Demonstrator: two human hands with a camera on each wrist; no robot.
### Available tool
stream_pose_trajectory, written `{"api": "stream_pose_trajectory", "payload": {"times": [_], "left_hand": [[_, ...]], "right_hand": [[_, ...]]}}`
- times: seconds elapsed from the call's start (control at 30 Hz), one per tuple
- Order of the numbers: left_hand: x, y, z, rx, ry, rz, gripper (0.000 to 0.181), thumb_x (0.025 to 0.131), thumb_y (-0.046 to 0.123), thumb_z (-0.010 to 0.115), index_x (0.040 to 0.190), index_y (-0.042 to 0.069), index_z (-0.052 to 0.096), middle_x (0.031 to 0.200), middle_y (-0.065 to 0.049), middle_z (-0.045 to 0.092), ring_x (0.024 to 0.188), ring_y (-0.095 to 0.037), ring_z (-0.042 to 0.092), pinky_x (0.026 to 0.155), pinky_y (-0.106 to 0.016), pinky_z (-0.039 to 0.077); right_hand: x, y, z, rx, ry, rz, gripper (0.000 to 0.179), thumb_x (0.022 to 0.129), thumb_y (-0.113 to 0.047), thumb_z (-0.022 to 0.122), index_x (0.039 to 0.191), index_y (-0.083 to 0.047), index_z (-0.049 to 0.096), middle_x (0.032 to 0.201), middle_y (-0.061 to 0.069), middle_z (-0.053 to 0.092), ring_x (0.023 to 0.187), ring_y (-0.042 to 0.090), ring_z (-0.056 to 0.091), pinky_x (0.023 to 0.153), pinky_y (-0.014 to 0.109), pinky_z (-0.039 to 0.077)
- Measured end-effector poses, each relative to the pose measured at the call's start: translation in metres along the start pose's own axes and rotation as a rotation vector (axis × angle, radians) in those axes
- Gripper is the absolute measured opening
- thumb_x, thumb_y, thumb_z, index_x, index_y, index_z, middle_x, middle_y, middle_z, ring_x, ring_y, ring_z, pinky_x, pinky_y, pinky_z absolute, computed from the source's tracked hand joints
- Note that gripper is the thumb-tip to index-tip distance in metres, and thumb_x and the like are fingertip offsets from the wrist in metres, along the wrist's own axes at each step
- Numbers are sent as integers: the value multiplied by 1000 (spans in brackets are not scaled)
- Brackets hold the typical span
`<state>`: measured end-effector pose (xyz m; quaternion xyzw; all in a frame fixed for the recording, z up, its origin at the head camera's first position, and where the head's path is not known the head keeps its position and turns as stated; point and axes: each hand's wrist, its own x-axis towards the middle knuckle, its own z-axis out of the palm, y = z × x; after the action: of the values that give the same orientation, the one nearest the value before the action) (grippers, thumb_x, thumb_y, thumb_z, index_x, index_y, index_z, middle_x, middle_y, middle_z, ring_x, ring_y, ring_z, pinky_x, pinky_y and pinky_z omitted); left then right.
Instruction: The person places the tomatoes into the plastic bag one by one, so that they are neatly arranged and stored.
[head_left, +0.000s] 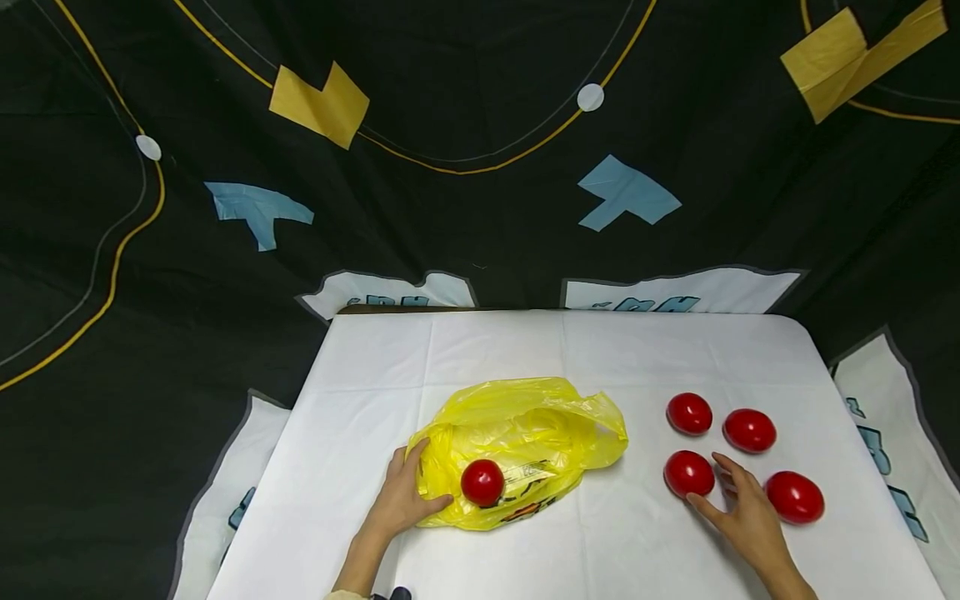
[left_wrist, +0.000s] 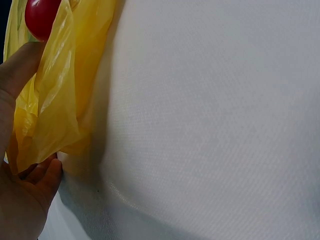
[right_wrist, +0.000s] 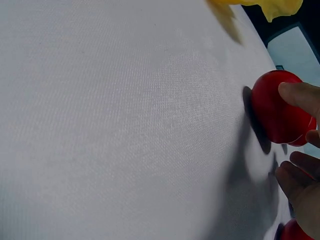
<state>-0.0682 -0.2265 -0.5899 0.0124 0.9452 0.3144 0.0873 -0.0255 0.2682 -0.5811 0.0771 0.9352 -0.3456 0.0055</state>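
- The left hand point(head_left: 401, 500) lies at the near-left edge of the yellow plastic bag point(head_left: 525, 433). Its thumb and fingers pinch the film, a closed grip on the bag, which the left wrist view shows bunched against the palm.
- One red tomato point(head_left: 482, 482) sits at the bag's near side, just beside that thumb. Whether it lies inside the mouth or on top of the film I cannot tell.
- The bag lies crumpled on the white table point(head_left: 495, 350), left of centre.
- To my eye the work in hand is filling the bag, so the left hand would do well to lift the upper layer and hold the mouth wide and turned to the right.
- Four more tomatoes lie well apart from the bag on the right side of the table. One of them, the near-left tomato point(head_left: 688, 472), is the nearest to the bag.
- The right hand point(head_left: 742, 512) reaches in among them, fingers spread and loose, an open grip. One fingertip touches the near-left tomato, as the right wrist view shows, and nothing is held yet.
- A good pick, I judge, closes thumb and fingers round the fruit's widest part, firmly but without squeezing, since it looks smooth, round and apt to roll.
- The near-right tomato point(head_left: 794, 497) lies just beside the hand and could be nudged toward the table edge, so the hand should lift straight up.
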Motion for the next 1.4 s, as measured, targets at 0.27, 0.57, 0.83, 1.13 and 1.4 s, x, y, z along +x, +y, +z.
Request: {"api": "stream_pose_trajectory", "payload": {"times": [0.27, 0.57, 0.83, 1.13, 1.4], "left_hand": [[-1, -1, 1, 1, 13, 11, 102, 63, 46, 84, 145, 12, 33, 132, -13, 36, 116, -29, 44, 95, -49, 44], [0, -1, 1, -7, 10, 8, 102, 63, 45, 84, 146, 14, 33, 133, -12, 36, 115, -28, 44, 95, -47, 44], [0, -1, 1, -3, 9, 6, 102, 64, 44, 85, 146, 14, 33, 133, -12, 36, 115, -28, 44, 95, -47, 44], [1, 0, 1, 2, 8, 7, 102, 63, 43, 85, 145, 13, 34, 132, -14, 36, 114, -29, 45, 94, -46, 45], [0, 1, 0, -5, 5, -5, 103, 63, 44, 85, 146, 12, 33, 132, -12, 36, 114, -27, 45, 94, -44, 45]], "right_hand": [[4, 3, 5, 60, -37, -4, 87, 76, -34, 80, 140, 4, 34, 132, 26, 43, 115, 42, 47, 88, 45, 44], [6, -1, 12, 54, -43, 11, 85, 76, -25, 80, 141, 2, 33, 131, 30, 43, 118, 45, 46, 91, 49, 45], [7, -3, 15, 42, -20, 0, 85, 74, -20, 81, 140, 3, 33, 132, 31, 43, 117, 46, 46, 89, 49, 46], [5, -5, 14, 48, -13, 6, 83, 75, -24, 81, 139, 4, 35, 130, 32, 44, 117, 46, 47, 90, 50, 45], [4, -5, 14, 35, 2, -8, 82, 75, -28, 81, 138, 4, 38, 126, 33, 49, 113, 45, 50, 87, 47, 47]]}}
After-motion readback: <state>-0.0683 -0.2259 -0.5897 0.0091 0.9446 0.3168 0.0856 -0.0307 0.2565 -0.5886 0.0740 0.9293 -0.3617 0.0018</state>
